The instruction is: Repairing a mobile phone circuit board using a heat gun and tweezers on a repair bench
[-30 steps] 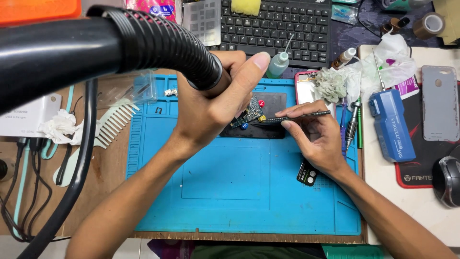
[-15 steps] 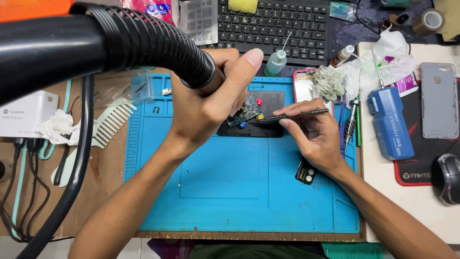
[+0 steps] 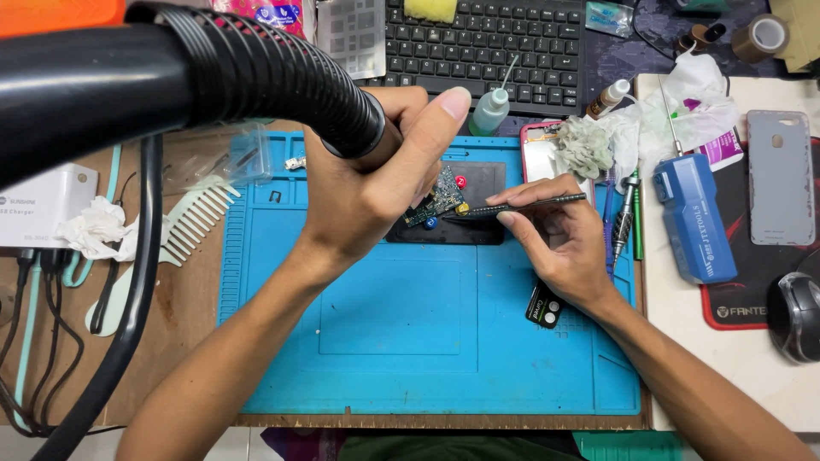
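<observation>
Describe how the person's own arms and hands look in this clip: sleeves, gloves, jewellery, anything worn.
Both forearms are bare up to the lower edge of the picture: no sleeves show. The left hand and right hand wear no gloves, and no rings, watch or wristband can be seen. Fingernails are short and unpainted. No markings or cables on either arm.

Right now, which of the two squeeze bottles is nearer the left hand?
The green-tinted needle-tip bottle, just beside the left hand's thumb; the brown-capped white bottle stands farther right.

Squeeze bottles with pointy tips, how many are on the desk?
2. One clear squeeze bottle stands just above the blue mat, before the keyboard. A smaller brown-capped bottle lies tilted by the crumpled tissue. Others may hide behind the black hose.
</observation>
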